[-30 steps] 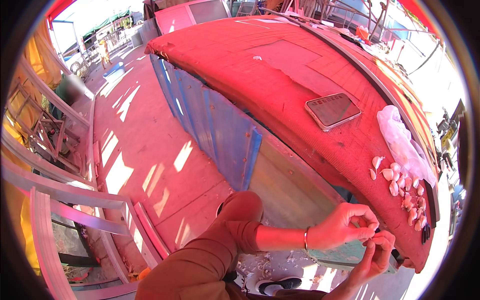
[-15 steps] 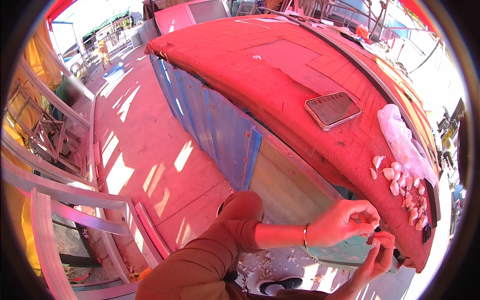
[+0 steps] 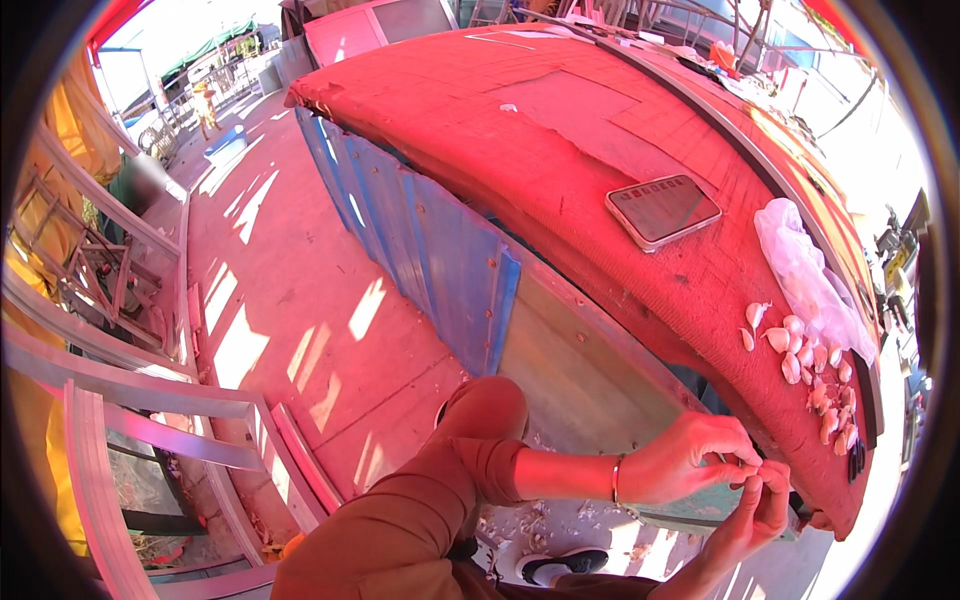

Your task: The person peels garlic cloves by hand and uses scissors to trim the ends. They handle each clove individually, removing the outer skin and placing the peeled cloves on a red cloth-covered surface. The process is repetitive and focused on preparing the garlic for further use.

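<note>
My left hand, with a thin bracelet at the wrist, comes in over my knee with thumb and forefinger pinched. Its fingertips meet those of my right hand, whose fingers are also closed. Between them is a small pale thing that looks like a garlic clove, mostly hidden by the fingers. Both hands are just off the near edge of the red-covered table. On its right corner, beyond the hands, lie several loose garlic cloves beside a crumpled whitish plastic bag.
A phone lies face up on the table. Blue corrugated sheeting covers the table's side. Metal frames stand at the left. Pale scraps litter the ground by my shoe. A dark rail runs along the tabletop.
My left hand has shifted slightly right and down, and its fingertips have closed in against those of my right hand. Cloves, bag and phone stay in place.
</note>
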A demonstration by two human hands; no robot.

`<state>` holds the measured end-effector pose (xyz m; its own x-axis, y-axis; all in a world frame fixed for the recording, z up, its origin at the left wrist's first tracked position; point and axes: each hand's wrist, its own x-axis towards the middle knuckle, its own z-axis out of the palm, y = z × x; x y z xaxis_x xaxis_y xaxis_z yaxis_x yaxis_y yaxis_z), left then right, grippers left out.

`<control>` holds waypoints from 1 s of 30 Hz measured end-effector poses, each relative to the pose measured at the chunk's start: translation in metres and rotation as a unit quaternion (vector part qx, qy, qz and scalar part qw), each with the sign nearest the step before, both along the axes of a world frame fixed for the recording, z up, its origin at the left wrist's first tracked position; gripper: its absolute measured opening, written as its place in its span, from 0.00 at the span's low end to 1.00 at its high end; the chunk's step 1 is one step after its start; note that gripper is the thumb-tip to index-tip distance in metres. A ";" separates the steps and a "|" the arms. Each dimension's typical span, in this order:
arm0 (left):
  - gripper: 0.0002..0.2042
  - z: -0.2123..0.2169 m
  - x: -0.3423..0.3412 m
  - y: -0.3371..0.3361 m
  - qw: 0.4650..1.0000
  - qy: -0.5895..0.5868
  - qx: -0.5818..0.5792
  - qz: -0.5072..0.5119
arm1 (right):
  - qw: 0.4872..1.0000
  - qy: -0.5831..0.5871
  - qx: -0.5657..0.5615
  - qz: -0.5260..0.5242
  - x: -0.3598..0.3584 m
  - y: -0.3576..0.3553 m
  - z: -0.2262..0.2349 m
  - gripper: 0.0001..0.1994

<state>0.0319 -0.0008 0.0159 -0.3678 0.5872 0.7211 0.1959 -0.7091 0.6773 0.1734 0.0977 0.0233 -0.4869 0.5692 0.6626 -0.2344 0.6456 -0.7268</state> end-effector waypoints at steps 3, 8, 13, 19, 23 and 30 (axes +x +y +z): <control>0.06 0.004 0.001 0.000 0.999 0.001 0.021 0.037 | 1.000 -0.002 -0.003 0.012 0.001 0.001 0.000 0.07; 0.06 0.001 0.000 0.004 0.998 0.010 0.028 0.049 | 1.000 -0.002 -0.002 0.008 0.000 -0.002 0.003 0.07; 0.07 -0.001 0.001 0.005 0.999 0.019 0.024 0.041 | 0.999 0.008 -0.030 0.009 0.000 0.000 -0.001 0.06; 0.09 -0.002 -0.001 0.003 0.999 0.031 0.008 0.026 | 0.999 0.027 -0.035 0.029 -0.003 -0.007 0.003 0.08; 0.09 -0.002 0.001 0.003 0.999 0.025 0.017 0.031 | 0.999 0.031 -0.040 0.004 -0.006 -0.009 0.001 0.09; 0.08 -0.001 0.002 0.005 1.000 -0.006 0.006 0.029 | 0.999 0.003 -0.036 0.000 -0.002 -0.007 0.000 0.07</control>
